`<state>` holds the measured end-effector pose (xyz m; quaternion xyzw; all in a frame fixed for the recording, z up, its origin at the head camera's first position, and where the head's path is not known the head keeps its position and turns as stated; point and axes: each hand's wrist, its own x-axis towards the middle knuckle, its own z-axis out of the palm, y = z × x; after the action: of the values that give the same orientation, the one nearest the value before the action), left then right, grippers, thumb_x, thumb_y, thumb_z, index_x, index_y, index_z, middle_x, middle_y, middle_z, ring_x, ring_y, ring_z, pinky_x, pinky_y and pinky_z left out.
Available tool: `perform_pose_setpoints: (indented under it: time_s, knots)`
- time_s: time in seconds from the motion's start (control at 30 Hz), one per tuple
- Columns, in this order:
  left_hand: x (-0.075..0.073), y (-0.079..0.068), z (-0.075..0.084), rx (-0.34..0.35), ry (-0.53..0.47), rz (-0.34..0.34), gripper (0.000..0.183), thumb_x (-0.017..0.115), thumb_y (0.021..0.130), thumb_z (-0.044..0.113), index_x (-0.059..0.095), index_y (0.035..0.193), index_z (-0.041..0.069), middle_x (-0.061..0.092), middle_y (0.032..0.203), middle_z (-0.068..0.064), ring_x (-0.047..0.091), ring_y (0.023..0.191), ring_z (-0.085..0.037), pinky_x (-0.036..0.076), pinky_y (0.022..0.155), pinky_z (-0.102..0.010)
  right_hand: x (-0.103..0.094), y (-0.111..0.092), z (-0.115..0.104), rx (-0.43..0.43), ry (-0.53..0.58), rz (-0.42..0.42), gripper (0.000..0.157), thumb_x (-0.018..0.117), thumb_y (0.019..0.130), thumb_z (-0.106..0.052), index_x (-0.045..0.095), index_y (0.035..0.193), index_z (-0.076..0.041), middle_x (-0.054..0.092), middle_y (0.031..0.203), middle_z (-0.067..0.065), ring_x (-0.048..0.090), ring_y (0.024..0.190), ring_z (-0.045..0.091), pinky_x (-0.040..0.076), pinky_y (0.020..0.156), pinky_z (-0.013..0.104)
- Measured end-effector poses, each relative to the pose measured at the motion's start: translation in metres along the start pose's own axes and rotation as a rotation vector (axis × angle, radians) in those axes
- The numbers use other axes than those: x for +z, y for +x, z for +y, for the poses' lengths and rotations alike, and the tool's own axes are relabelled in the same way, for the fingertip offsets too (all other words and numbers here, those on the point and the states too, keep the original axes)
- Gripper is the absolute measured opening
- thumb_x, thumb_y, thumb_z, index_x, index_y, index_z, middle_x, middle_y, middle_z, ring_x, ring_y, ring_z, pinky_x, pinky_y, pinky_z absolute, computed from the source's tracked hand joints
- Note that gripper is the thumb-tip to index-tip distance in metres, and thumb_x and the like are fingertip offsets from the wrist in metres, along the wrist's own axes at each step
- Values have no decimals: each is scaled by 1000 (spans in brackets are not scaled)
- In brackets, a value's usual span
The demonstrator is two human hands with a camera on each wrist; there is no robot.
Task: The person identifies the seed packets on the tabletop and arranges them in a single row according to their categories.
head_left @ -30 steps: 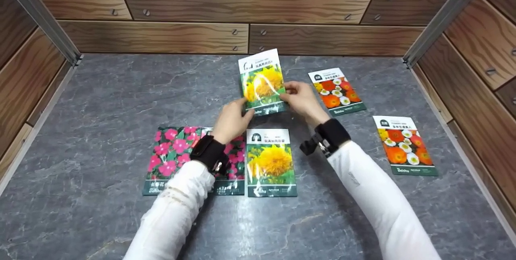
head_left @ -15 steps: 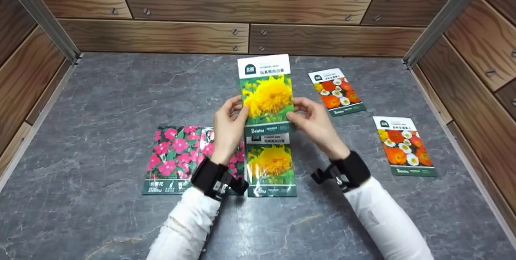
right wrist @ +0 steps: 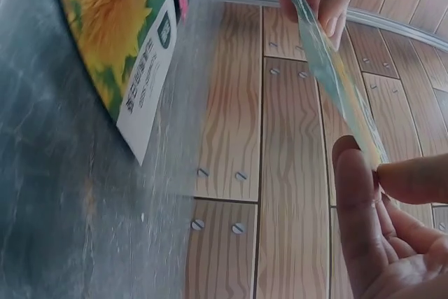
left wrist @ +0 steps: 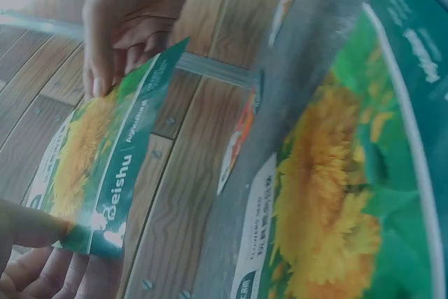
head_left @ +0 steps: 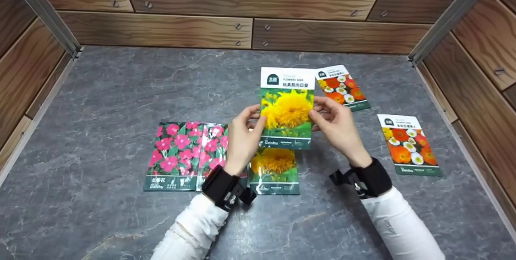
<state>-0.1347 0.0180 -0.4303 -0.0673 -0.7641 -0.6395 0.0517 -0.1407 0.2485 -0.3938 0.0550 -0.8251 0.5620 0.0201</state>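
Observation:
A seed packet with a yellow sunflower picture [head_left: 287, 109] is held up above the table between both hands. My left hand [head_left: 243, 139] pinches its left edge, thumb on the front and fingers behind. On the right edge, my right hand [head_left: 338, 129] pinches it the same way. Below the raised packet lies a second sunflower packet [head_left: 275, 171], its top hidden in the head view; the left wrist view shows this lying packet [left wrist: 322, 194] close up. Left of it lie two pink-flower packets [head_left: 173, 151] side by side, one partly covered by my left hand.
Two orange-and-white flower packets lie to the right: a farther one [head_left: 342, 86], whose corner meets the raised packet's outline, and a nearer one [head_left: 409, 145]. Wood-patterned walls [head_left: 181, 30] enclose the grey marbled table [head_left: 100, 90] at the back and sides.
The raised sunflower packet first came toward me and turned upright in both hands, then shifted right. The head view has tilted slightly. The lying packets have stayed in place.

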Motion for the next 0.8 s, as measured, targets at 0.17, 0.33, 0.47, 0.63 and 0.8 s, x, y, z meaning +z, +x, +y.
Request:
perform_pose_setpoints:
  time_s: [0.17, 0.33, 0.47, 0.63, 0.8]
  knots:
    - [5, -3, 2, 16, 24, -17, 41, 58, 107, 12, 57, 147, -1, 71, 126, -20, 71, 98, -28, 56, 79, -26, -12, 4, 32, -144, 50, -27, 45, 64, 106, -19, 56, 145, 0, 67, 110, 9, 72, 85, 8, 64, 76, 27]
    - [10, -6, 9, -30, 42, -95, 47, 61, 105, 10, 53, 151, 0, 72, 128, -18, 72, 96, -26, 52, 71, -19, -23, -1, 35, -121, 28, -14, 43, 64, 106, -17, 57, 144, 1, 68, 107, 4, 72, 83, 6, 64, 73, 25]
    - [14, -11, 15, -60, 94, -194, 53, 62, 105, 10, 49, 155, 4, 71, 132, -16, 72, 95, -24, 44, 63, -18, -30, -15, 8, 14, -83, 23, 40, 62, 105, -9, 57, 143, 5, 66, 101, 0, 70, 76, 1, 65, 70, 25]
    - [19, -18, 21, -35, 157, -265, 55, 64, 105, 11, 48, 156, 4, 70, 133, -15, 71, 89, -21, 43, 62, -17, -44, -24, 8, 71, -99, -10, 42, 61, 106, -10, 56, 146, 3, 66, 98, -12, 69, 80, -1, 65, 71, 24]
    - [27, -24, 25, 21, 255, -282, 61, 68, 102, 12, 44, 158, 3, 70, 133, -15, 73, 93, -22, 56, 76, -18, -57, -27, 9, 77, -30, -45, 43, 61, 106, -11, 54, 145, 8, 70, 96, -17, 70, 81, 0, 65, 69, 24]
